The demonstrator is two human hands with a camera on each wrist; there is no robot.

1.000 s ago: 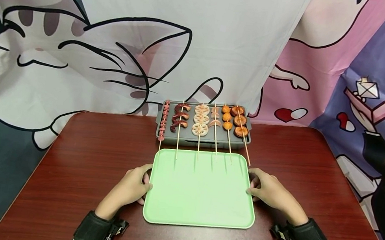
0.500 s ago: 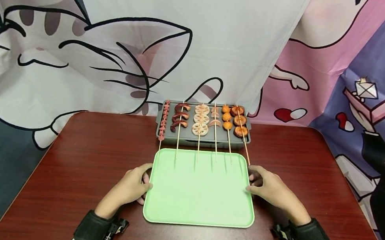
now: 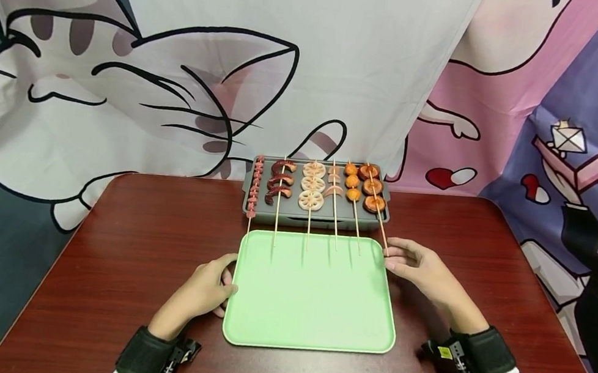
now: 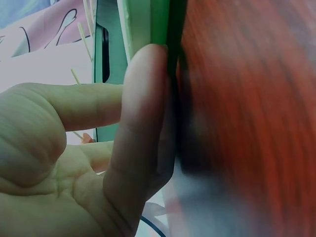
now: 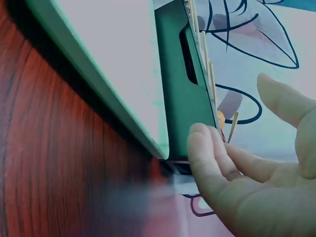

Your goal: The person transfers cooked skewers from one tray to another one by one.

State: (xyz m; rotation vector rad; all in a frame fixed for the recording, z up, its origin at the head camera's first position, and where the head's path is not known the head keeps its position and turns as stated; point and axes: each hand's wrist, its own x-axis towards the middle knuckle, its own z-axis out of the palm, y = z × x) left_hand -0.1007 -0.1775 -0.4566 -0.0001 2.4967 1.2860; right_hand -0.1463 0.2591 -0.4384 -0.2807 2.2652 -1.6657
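Note:
My left hand [image 3: 204,286] holds the left edge of a light green tray [image 3: 314,293]; in the left wrist view a fingertip [image 4: 145,61] presses the tray's rim from the side. My right hand [image 3: 417,264] is at the tray's far right corner, its fingers beside the stick end of a mushroom skewer [image 3: 374,204]. In the right wrist view its thumb [image 5: 281,96] stands apart from its fingers [image 5: 200,143], with nothing between them. The skewer lies slanted over a grey grill box [image 3: 290,213], its stick reaching past the front edge.
More skewers lie side by side on the grill: pink meat [image 3: 254,187], sausage pieces [image 3: 280,181], lotus root slices [image 3: 312,185], pale pieces [image 3: 334,181] and orange balls [image 3: 353,183]. Several sticks overhang the tray. A printed curtain [image 3: 346,62] hangs behind the brown table [image 3: 163,214].
My right hand has let go of the tray's right edge and moved up to the far corner, near the mushroom skewer's stick end. My left hand has stayed at the left edge.

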